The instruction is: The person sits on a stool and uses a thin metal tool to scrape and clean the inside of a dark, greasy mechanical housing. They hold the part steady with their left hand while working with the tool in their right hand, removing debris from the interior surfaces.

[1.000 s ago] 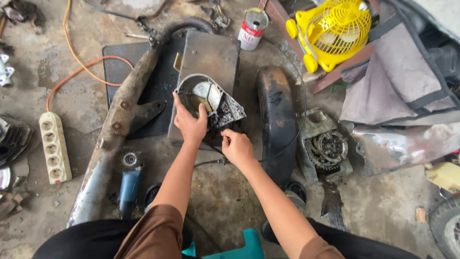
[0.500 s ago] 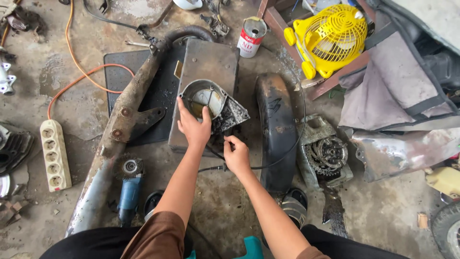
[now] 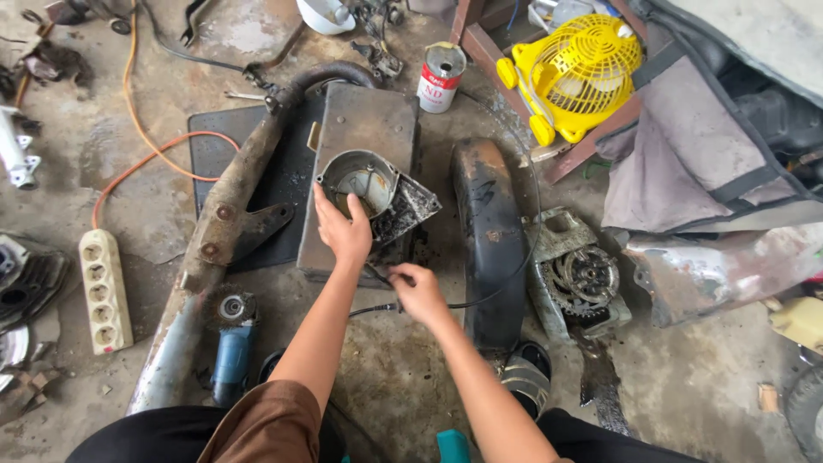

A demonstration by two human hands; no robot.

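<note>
Compared with half a second ago, the right hand [image 3: 417,291] has drawn back from the housing toward the person's body and now pinches a thin black cable [image 3: 480,300], fingers closed on it; the left hand [image 3: 343,230] stays where it was, its grip clamped on the near rim of the round metal housing [image 3: 364,182]; the view has shifted only slightly.

The housing sits on a flat grey metal slab [image 3: 369,120] lying on the concrete floor [image 3: 686,386], near the slab's near right part; a rusty exhaust pipe [image 3: 227,223] runs along the slab's left side, just beside it, and a dark curved fender [image 3: 489,231] lies close on the right; the cable loops out past that fender. Bare floor shows between the slab's near edge and the person's knees, where the right hand hovers; a blue angle grinder [image 3: 230,343] lies to the left of that patch and an engine part with a toothed wheel [image 3: 583,279] to the right, beyond the fender.

The housing is an open, bowl-like shell, dull silver and grimy inside, with a dirty angular flange sticking out on its right side; it lies tilted with its mouth facing up.
</note>
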